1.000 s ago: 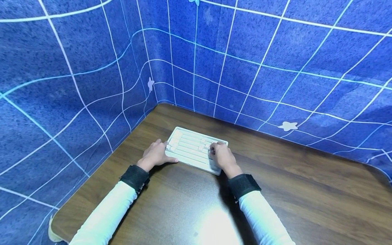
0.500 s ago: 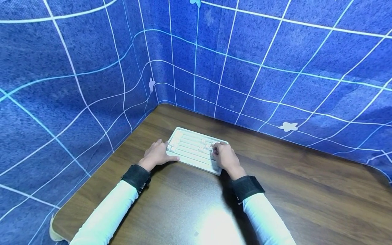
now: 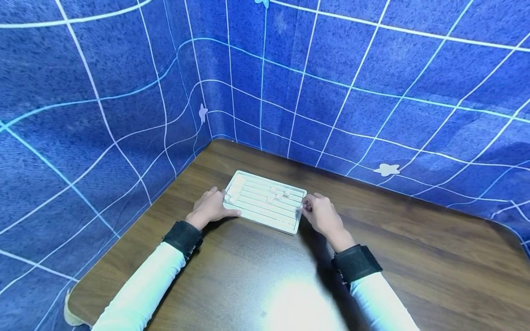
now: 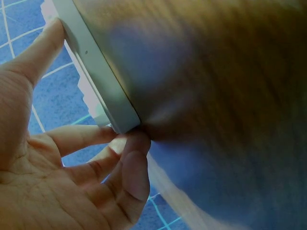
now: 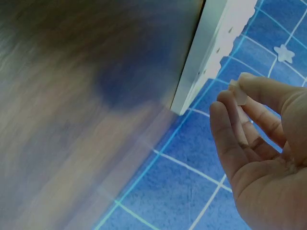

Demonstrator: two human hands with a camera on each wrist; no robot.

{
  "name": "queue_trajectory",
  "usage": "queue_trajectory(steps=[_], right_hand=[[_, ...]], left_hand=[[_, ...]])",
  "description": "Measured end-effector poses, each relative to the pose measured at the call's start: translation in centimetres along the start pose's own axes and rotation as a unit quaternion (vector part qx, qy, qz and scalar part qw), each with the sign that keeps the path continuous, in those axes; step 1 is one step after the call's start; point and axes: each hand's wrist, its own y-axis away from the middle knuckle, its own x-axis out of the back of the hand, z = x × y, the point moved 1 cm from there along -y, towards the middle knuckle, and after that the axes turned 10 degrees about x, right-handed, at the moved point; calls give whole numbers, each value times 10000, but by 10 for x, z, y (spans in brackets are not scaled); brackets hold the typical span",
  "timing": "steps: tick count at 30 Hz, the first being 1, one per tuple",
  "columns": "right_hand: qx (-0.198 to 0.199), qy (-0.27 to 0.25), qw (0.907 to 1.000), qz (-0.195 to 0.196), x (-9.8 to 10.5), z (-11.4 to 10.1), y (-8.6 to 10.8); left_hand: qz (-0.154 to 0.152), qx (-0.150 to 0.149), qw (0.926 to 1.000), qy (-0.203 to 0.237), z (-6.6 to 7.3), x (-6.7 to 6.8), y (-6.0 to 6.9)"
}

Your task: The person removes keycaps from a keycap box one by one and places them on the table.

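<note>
Tray lies at nine o'clock from right hand, whose nearly closed grip pinches a pale piece; left hand holds tray's opposite end.

A deep-blue printed wall covering fills the upper part of the head view and runs down the left side, meeting in a corner left of centre. Its grid of white and light-blue lines bends and waves most towards the left. A pale star sits at right of centre, another left of centre. Below spreads a brown wood-grain worktop with rounded corners; bright white glare shines on it at bottom centre.
</note>
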Motion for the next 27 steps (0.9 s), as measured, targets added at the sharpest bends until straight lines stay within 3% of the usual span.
queue_trajectory(steps=[7, 19, 27], right_hand=[[123, 137, 9998, 80, 10, 13, 13], [-4, 207, 9997, -156, 15, 36, 35], [-407, 359, 9966, -623, 16, 41, 45]], left_hand=[[-19, -25, 10000, -5, 0, -1, -1], [11, -29, 10000, -32, 0, 2, -1], [-49, 12, 10000, 7, -1, 1, -1]])
